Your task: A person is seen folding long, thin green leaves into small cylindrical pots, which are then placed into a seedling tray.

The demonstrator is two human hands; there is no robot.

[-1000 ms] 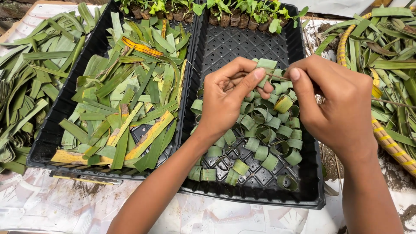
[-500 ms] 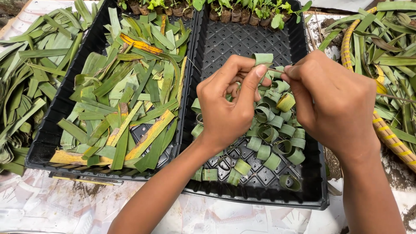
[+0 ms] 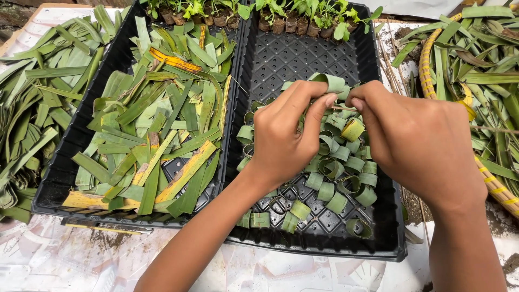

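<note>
Green leaf strip (image 3: pixel 331 82), curled into a loop: held above the right tray, between the fingertips of both hands, at the far edge of the heap of rings.

Left hand (image 3: pixel 284 135): over the middle of the right tray, thumb and forefinger pinched on the leaf strip; the other fingers folded under. It hides part of the rings beneath it.

Right hand (image 3: pixel 419 143): over the right side of the same tray, fingertips meeting the left hand's at the leaf strip and closed on it; the back of the hand covers the tray's right wall and some rings.

Right tray (image 3: pixel 303 51): black plastic, gridded floor, far half bare. Holds leaf rings (image 3: pixel 340 173), many small green loops piled in the middle and near part, one yellowish.

Left tray (image 3: pixel 59 184): black plastic, touching the right tray along its long side. Filled with cut leaf strips (image 3: pixel 157 124), flat, green with some yellow and brown ones, lying crosswise in a loose heap.

Seedlings (image 3: pixel 281 13): a row of small green plants in dark plugs along the far end of both trays.

Long leaves, left (image 3: pixel 32 108): uncut green blades heaped on the ground left of the left tray.

Long leaves, right (image 3: pixel 484 70): green blades right of the right tray, with a yellow-green ribbed stalk (image 3: pixel 427 65) curving through them.

White sheet (image 3: pixel 70 259): soiled, under the trays, at the near edge.
</note>
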